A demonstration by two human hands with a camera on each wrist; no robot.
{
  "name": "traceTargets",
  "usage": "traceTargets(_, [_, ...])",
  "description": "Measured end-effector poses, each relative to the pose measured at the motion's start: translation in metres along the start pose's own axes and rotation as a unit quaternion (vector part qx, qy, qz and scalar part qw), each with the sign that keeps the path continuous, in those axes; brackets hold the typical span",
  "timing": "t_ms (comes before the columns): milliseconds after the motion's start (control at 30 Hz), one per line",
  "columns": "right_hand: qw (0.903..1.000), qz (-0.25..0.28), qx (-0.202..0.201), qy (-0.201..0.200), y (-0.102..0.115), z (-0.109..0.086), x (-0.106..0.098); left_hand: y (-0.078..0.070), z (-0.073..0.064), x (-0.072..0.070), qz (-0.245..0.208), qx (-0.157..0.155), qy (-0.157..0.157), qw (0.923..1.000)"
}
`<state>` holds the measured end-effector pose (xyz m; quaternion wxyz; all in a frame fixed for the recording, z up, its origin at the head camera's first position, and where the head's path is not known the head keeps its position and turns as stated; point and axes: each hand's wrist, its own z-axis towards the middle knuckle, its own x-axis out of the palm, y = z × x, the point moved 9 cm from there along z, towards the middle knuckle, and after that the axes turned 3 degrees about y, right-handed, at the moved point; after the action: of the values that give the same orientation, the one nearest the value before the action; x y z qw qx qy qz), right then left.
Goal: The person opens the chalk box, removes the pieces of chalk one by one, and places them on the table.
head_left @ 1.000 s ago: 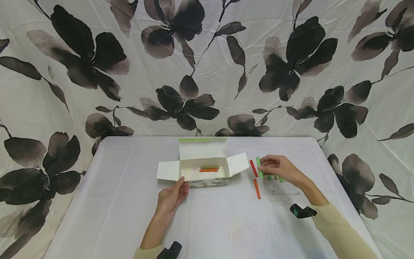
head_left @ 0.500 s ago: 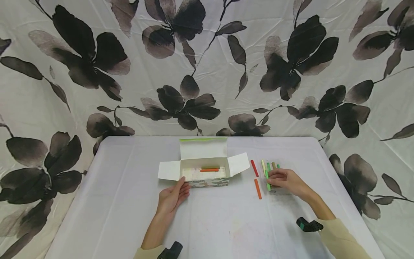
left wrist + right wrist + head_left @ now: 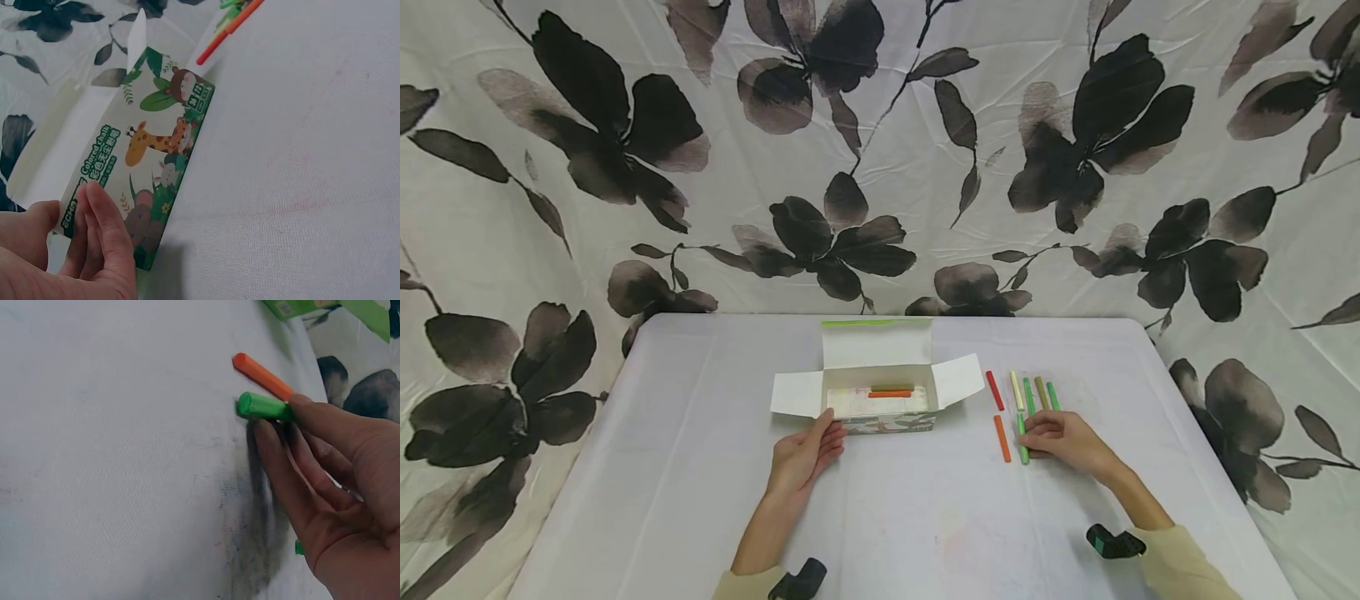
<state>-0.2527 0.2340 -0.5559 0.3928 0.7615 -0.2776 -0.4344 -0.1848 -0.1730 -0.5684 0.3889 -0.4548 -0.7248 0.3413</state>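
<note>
— Drawn nearer the body since half a second ago: right hand [image 3: 1067, 443] and green chalk [image 3: 1023, 452].
— And leftmost?
— Left hand [image 3: 807, 457], at the near left corner of the open box [image 3: 891, 426]; thumb over the rim, other fingers together along the front wall, lightly pinching the cardboard.
— Anything past those fingertips?
— Inside the box, to the right of the thumb, an orange stick [image 3: 890, 394] with a brownish stick [image 3: 892, 387] just behind.
— Further right?
— Well apart from the left fingers, just left of the right ones: red chalk [image 3: 995, 390] farther off, orange chalk [image 3: 1002, 439] nearer, beside the green.
— And the right fingers?
— Clamped on the green chalk, near end poking out from thumb and forefinger toward the body. Hard to tell whether touching the table [image 3: 925, 508].
— Beyond those fingertips?
— Pale yellow chalk [image 3: 1017, 392], second green chalk [image 3: 1029, 396], brown chalk [image 3: 1042, 393], third green chalk [image 3: 1053, 396], side by side.
— How to handle?
— Likely light, stiff, brittle, slightly slippery with dust. Best pinched softly at mid-length, without bending. Box probably light too, easily dented; best steadied at a corner.
</note>
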Motion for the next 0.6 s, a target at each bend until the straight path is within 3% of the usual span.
traceTargets(133, [0.9996, -0.003, -0.026, -0.014, 0.006, -0.001, 0.003, 0.0, 0.0, 0.001, -0.002, 0.0, 0.002, 1.0])
traceTargets(367, [0.9976, -0.045, -0.037, -0.038, 0.01, 0.001, 0.004, 0.001, 0.0, 0.001, -0.007, -0.002, 0.004, 1.0])
traceTargets(600, [0.9923, -0.093, -0.058, -0.058, 0.029, 0.0, -0.009, 0.0, 0.0, 0.001, -0.003, -0.001, -0.001, 1.0])
